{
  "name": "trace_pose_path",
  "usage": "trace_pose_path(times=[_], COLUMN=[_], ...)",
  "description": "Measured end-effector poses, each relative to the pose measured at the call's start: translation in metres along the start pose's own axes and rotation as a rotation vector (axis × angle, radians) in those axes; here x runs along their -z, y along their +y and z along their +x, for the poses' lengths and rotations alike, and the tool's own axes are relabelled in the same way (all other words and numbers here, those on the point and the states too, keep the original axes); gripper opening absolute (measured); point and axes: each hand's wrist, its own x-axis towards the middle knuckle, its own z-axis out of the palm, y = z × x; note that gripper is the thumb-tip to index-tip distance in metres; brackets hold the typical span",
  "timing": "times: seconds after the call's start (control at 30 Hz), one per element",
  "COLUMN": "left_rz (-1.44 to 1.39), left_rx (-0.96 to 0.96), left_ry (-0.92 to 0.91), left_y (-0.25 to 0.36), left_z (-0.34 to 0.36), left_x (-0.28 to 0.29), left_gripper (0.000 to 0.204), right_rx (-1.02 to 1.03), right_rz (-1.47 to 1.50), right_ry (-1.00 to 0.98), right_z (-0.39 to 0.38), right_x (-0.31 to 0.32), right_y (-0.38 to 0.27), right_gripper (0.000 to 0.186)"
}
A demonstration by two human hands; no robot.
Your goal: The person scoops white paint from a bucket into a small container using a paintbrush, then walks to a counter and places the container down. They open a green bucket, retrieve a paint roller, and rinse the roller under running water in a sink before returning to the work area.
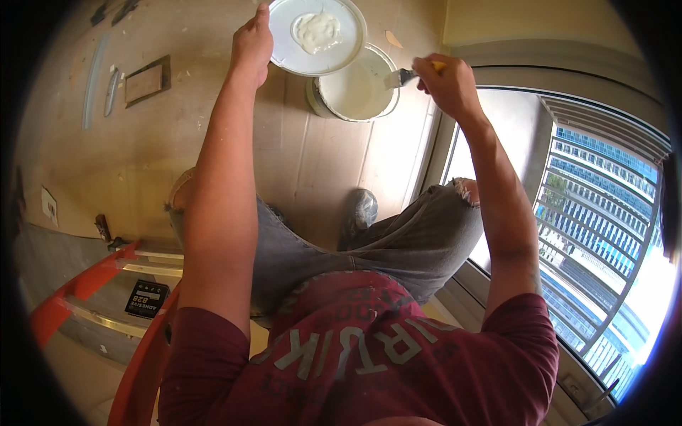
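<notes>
My left hand (253, 48) grips the left rim of a round pale lid (348, 53). A lump of thick cream-white paste (317, 33) lies in the middle of that lid. Partly under the lid stands an uncovered bucket (323, 106), with creamy white paint or paste (355, 89) inside. In my right hand (451, 89) is a paintbrush (405, 77), its yellow handle showing past my fingers. The bristles are over the right side of the bucket's mouth; whether they touch the contents I cannot tell.
Brown protective sheeting (298, 156) covers the floor. To the left lie a flat rectangular board (144, 84) and a long thin strip (94, 82). An orange stepladder (85, 287) stands at lower left, near a black box (147, 298). A barred window (597, 213) is on my right.
</notes>
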Motion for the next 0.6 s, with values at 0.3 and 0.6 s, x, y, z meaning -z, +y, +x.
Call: trace_pose_path(times=[0.3, 0.6], left_rz=[-0.082, -0.107], left_rx=[-0.045, -0.054], left_ry=[0.055, 0.086], left_y=[0.017, 0.021], left_z=[-0.009, -0.009], left_x=[0.002, 0.013], left_gripper=[0.068, 0.067], right_rx=[0.081, 0.049], right_rz=[-0.570, -0.562], right_ry=[-0.277, -0.275], right_z=[0.037, 0.062], right_x=[-0.036, -0.067], right_y=[-0.036, -0.016], right_gripper=[0.038, 0.038])
